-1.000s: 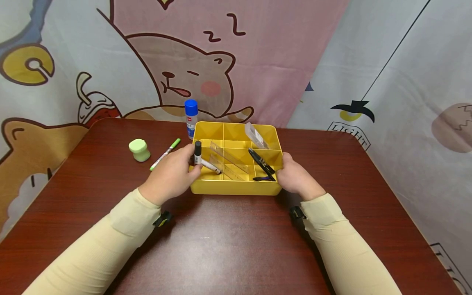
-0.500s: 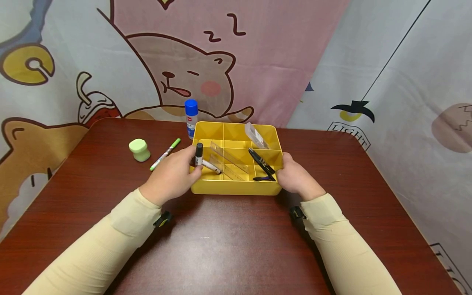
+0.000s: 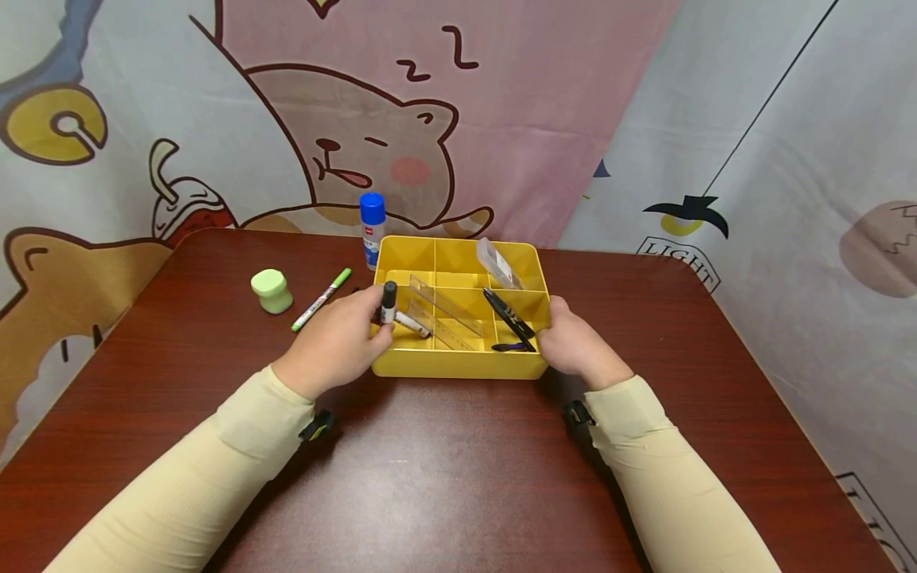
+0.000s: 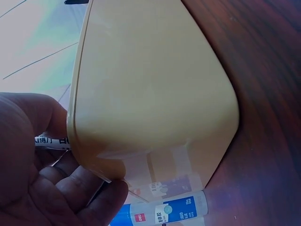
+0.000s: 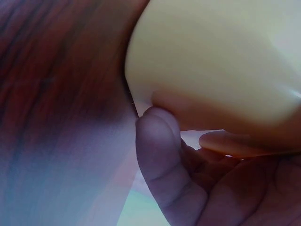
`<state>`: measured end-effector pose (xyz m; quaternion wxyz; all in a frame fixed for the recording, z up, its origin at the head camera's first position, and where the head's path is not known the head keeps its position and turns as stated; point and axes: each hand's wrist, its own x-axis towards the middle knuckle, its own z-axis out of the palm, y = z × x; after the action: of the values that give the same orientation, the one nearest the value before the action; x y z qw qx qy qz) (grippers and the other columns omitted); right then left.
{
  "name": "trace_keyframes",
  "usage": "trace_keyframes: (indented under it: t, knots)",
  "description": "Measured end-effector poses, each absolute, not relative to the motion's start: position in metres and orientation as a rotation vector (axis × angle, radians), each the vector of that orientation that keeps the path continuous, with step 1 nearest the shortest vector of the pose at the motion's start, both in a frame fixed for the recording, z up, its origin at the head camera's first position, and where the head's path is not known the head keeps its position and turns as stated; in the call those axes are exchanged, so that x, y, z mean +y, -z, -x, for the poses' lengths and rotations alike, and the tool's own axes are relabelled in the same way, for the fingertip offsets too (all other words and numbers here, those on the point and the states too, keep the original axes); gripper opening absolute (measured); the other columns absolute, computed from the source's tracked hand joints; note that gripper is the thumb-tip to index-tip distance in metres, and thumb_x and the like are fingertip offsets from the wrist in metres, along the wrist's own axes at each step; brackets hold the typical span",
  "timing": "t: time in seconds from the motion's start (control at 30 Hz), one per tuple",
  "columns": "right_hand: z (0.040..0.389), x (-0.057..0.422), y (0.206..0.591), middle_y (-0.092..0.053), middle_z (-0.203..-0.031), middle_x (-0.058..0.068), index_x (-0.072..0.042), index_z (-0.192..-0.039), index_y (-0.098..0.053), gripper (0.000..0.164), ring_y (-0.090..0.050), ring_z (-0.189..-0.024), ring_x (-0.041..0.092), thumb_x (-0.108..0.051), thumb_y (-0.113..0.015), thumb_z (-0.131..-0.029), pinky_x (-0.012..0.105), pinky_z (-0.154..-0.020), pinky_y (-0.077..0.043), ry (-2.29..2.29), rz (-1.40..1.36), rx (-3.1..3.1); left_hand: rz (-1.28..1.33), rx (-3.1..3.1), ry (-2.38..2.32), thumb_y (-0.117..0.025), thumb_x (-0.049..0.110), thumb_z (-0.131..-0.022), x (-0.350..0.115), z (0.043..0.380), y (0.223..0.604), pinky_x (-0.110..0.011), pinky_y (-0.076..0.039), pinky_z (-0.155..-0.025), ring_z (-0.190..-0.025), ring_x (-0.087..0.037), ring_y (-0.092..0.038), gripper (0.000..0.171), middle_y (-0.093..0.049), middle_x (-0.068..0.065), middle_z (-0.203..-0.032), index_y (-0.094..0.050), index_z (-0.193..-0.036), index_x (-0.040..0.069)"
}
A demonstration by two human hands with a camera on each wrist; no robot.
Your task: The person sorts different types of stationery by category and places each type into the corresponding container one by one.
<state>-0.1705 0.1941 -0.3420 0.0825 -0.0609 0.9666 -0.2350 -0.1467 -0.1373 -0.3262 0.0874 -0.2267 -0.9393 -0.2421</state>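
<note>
gripping yellow organizer box (image 3: 458,362) both sides: left hand (image 3: 337,346) fingers curled on left wall beside marker (image 3: 389,301), right hand (image 3: 573,344) wrapped round right corner.

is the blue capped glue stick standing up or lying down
Standing up. In the head view the glue stick stands upright on the table just behind the yellow organizer, at its back left corner, blue cap on top.

A yellow tray (image 3: 458,364) with compartments sits flat at the table's centre. A black-capped white marker (image 3: 390,306) leans tilted at its 9 o'clock edge.
</note>
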Motion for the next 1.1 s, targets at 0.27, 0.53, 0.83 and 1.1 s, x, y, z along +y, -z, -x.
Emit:
trace_keyframes:
  t: [0.27, 0.53, 0.83, 1.1]
  knots:
    - [0.1711, 0.1946, 0.3424, -0.055, -0.110, 0.025, 0.006, -0.130, -0.027, 0.053, -0.052, -0.090, 0.030, -0.009, -0.042, -0.081, 0.049, -0.086, -0.043, 0.702, 0.185, 2.888, 0.681, -2.800, 0.730, -0.061, 0.022, -0.086, -0.1374, 0.1468, 0.3264, -0.039, -0.049, -0.068, -0.080, -0.015, -0.056, 0.018, -0.060, -0.002, -0.090, -0.049, -0.097, 0.014]
    - [0.1710, 0.1948, 0.3420, -0.055, -0.109, 0.025, 0.006, -0.129, -0.028, 0.053, -0.052, -0.089, 0.030, -0.009, -0.042, -0.081, 0.049, -0.086, -0.043, 0.699, 0.187, 2.889, 0.694, -2.801, 0.742, -0.062, 0.023, -0.087, -0.1372, 0.1472, 0.3269, -0.040, -0.050, -0.069, -0.086, -0.018, -0.059, 0.018, -0.062, -0.003, -0.093, -0.050, -0.098, 0.014]
    - [0.1709, 0.1943, 0.3419, -0.056, -0.110, 0.025, 0.006, -0.130, -0.028, 0.053, -0.052, -0.090, 0.030, -0.009, -0.042, -0.081, 0.049, -0.087, -0.043, 0.698, 0.191, 2.893, 0.702, -2.811, 0.715, -0.062, 0.023, -0.087, -0.1367, 0.1471, 0.3262, -0.038, -0.050, -0.066, -0.081, -0.015, -0.058, 0.018, -0.062, -0.002, -0.091, -0.050, -0.097, 0.015]
    - [0.1710, 0.1952, 0.3428, -0.056, -0.108, 0.025, 0.005, -0.130, -0.028, 0.053, -0.052, -0.089, 0.030, -0.009, -0.042, -0.081, 0.049, -0.085, -0.043, 0.700, 0.194, 2.894, 0.712, -2.826, 0.685, -0.064, 0.024, -0.087, -0.1363, 0.1475, 0.3273, -0.039, -0.050, -0.066, -0.079, -0.013, -0.057, 0.018, -0.062, -0.001, -0.090, -0.050, -0.095, 0.016]
